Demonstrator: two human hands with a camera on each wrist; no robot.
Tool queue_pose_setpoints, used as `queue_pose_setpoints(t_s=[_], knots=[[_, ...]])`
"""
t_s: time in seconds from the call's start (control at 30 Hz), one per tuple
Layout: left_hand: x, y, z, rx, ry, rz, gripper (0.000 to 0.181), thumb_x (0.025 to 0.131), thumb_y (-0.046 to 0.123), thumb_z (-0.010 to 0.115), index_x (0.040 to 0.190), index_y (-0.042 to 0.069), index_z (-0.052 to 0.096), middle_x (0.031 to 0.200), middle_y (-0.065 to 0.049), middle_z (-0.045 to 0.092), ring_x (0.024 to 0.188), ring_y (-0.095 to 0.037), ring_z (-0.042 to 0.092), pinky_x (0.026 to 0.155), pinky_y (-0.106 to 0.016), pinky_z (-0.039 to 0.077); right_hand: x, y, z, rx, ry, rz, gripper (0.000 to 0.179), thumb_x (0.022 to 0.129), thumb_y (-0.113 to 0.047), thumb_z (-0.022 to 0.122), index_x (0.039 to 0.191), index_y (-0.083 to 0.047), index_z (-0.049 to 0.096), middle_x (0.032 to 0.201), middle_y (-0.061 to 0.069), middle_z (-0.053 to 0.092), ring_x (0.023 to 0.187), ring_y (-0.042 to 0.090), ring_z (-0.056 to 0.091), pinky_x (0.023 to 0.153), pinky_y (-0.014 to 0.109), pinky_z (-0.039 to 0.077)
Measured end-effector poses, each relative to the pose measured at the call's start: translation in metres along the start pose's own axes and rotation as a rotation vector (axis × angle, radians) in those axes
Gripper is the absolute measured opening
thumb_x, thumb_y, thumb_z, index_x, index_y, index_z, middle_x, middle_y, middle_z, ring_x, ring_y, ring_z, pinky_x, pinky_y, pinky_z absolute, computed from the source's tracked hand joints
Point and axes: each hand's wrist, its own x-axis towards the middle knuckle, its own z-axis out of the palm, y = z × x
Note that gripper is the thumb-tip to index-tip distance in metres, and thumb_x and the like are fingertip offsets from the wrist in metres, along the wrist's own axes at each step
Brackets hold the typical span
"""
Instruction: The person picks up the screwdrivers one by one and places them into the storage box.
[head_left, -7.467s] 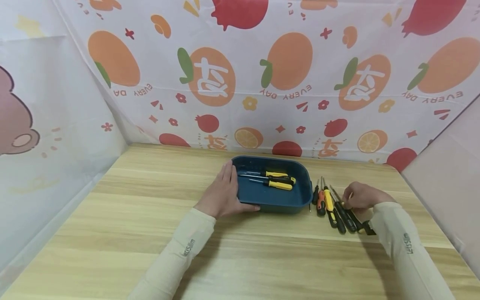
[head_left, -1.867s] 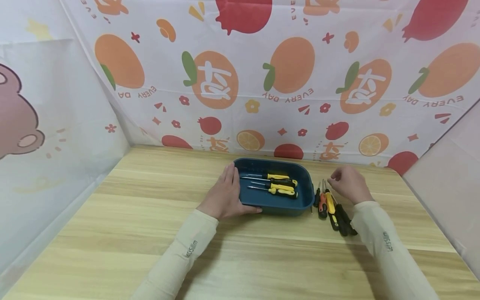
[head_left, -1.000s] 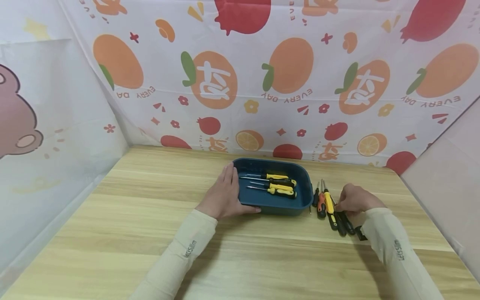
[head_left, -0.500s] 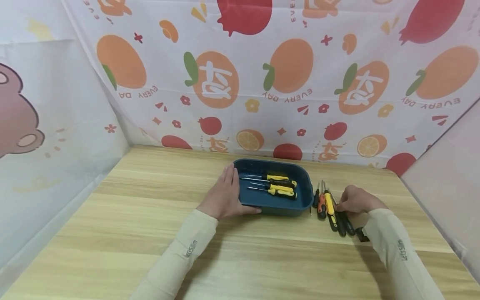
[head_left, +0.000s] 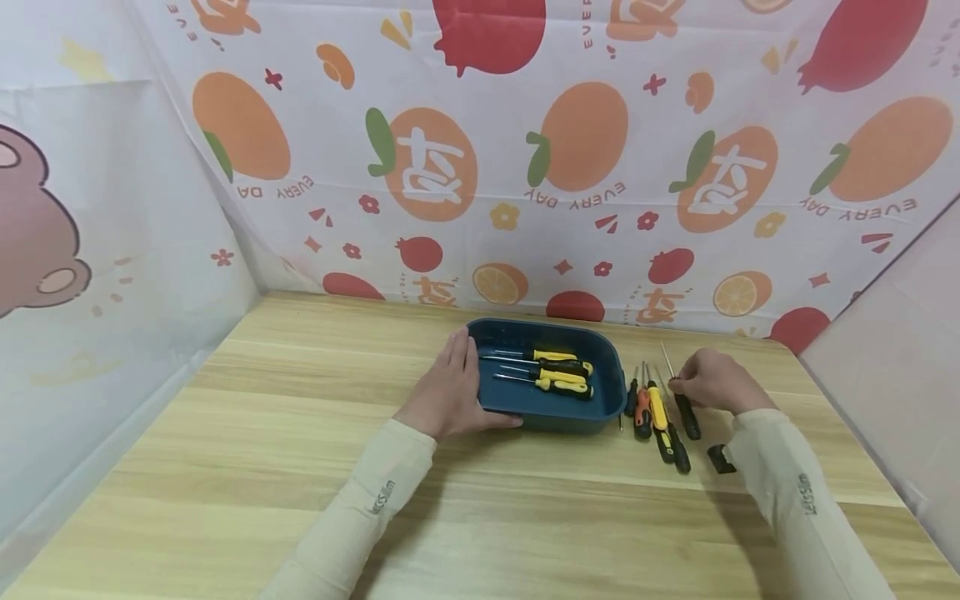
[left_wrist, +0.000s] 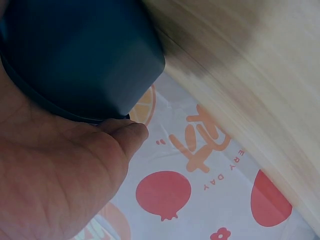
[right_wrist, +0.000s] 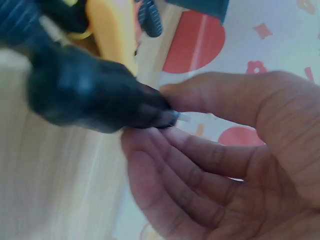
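Observation:
My left hand [head_left: 448, 387] rests against the left end of a dark blue plastic box [head_left: 555, 419], fingers straight along its end wall and thumb along the front. In the left wrist view its fingertips lie right at the box's rim [left_wrist: 75, 116]. Inside the box lie several yellow-and-black screwdrivers [head_left: 564, 377], shafts pointing left. My right hand [head_left: 716, 382] pinches a black-handled screwdriver [head_left: 686, 417] between thumb and fingers, just where handle meets shaft. Its shaft points away from me. The right wrist view shows the black handle [right_wrist: 85, 90] close up, slightly blurred.
Between the box and my right hand lie more screwdrivers: an orange-and-black one [head_left: 642, 412], a yellow one [head_left: 657, 407], and several black ones. A small black piece [head_left: 722, 458] sits by my right sleeve. Behind the wooden table [head_left: 525, 517] hangs a fruit-print cloth [head_left: 502, 167].
A further yellow-and-black screwdriver lies in the box compared with the oldest frame. My right hand went back to the pile and has drawn a black screwdriver away from it. The left hand stays put.

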Motion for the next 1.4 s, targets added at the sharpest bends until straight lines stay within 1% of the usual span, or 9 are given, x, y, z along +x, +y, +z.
queue_pose_setpoints(t_s=[0.13,0.23,0.47,0.67,0.8,0.97,1.1,1.27,1.4], knots=[[-0.001,0.001,0.0,0.002,0.002,-0.003,0.137,0.07,0.088,0.063,0.155,-0.011,0.021,0.165,-0.028,0.014,0.153,-0.039,0.015,0.123,-0.042,0.021,0.003,-0.013,-0.001,0.03,0.079,-0.055,0.022,0.095,-0.017,0.067,0.087,0.003,0.074,0.074,0.007,0.068,0.065,0.017,0.061,0.058,0.032,0.051],[-0.002,0.002,0.001,0.001,0.0,-0.007,0.137,0.07,0.088,0.062,0.156,-0.011,0.021,0.165,-0.027,0.014,0.153,-0.039,0.015,0.123,-0.043,0.021,0.006,-0.024,-0.002,0.026,0.129,-0.096,0.024,0.094,-0.018,0.069,0.09,0.005,0.073,0.078,0.009,0.069,0.067,0.019,0.061,0.06,0.034,0.053],[-0.004,0.004,-0.001,0.008,-0.005,-0.008,0.137,0.07,0.088,0.062,0.156,-0.011,0.021,0.165,-0.027,0.014,0.153,-0.039,0.015,0.123,-0.043,0.021,0.011,-0.057,-0.001,-0.003,0.221,-0.179,0.023,0.094,-0.017,0.07,0.096,0.006,0.075,0.086,0.013,0.073,0.076,0.024,0.067,0.071,0.045,0.058],[-0.003,0.003,-0.002,0.02,-0.009,0.0,0.136,0.071,0.089,0.061,0.155,-0.011,0.022,0.165,-0.027,0.015,0.153,-0.038,0.015,0.123,-0.042,0.02,0.019,-0.086,0.004,0.016,0.277,-0.247,0.021,0.093,-0.015,0.071,0.099,0.005,0.075,0.086,0.012,0.073,0.075,0.024,0.066,0.069,0.042,0.059],[-0.002,0.003,-0.002,0.013,-0.014,0.0,0.136,0.071,0.088,0.061,0.156,-0.011,0.021,0.165,-0.027,0.014,0.153,-0.038,0.014,0.123,-0.042,0.018,0.025,-0.101,0.013,0.024,0.275,-0.287,0.021,0.094,-0.016,0.07,0.104,0.003,0.074,0.091,0.012,0.072,0.078,0.024,0.066,0.071,0.04,0.061],[-0.002,0.003,-0.003,0.015,-0.02,-0.003,0.136,0.071,0.089,0.06,0.156,-0.011,0.021,0.165,-0.027,0.013,0.154,-0.037,0.013,0.124,-0.042,0.018,0.031,-0.116,0.026,-0.018,0.256,-0.368,0.022,0.095,-0.016,0.071,0.109,0.001,0.073,0.094,0.009,0.072,0.081,0.022,0.065,0.078,0.042,0.06],[-0.002,0.003,-0.002,0.014,-0.019,-0.009,0.137,0.071,0.089,0.059,0.156,-0.01,0.02,0.165,-0.027,0.012,0.154,-0.037,0.013,0.124,-0.042,0.018,0.034,-0.125,0.037,-0.042,0.218,-0.425,0.021,0.095,-0.016,0.071,0.109,-0.001,0.074,0.092,0.007,0.072,0.078,0.018,0.063,0.076,0.037,0.059],[-0.003,0.003,-0.002,0.013,-0.013,-0.011,0.137,0.071,0.089,0.059,0.156,-0.01,0.021,0.165,-0.026,0.012,0.153,-0.037,0.014,0.123,-0.041,0.019,0.037,-0.13,0.051,-0.088,0.163,-0.512,0.021,0.095,-0.016,0.073,0.109,-0.002,0.075,0.087,0.003,0.07,0.073,0.015,0.058,0.067,0.032,0.054],[-0.004,0.004,-0.002,0.019,-0.012,-0.007,0.136,0.071,0.09,0.059,0.156,-0.01,0.021,0.165,-0.027,0.013,0.153,-0.037,0.014,0.123,-0.041,0.018,0.039,-0.132,0.062,-0.111,0.111,-0.543,0.021,0.094,-0.016,0.074,0.111,-0.003,0.074,0.09,0.001,0.069,0.078,0.015,0.059,0.074,0.034,0.055]])
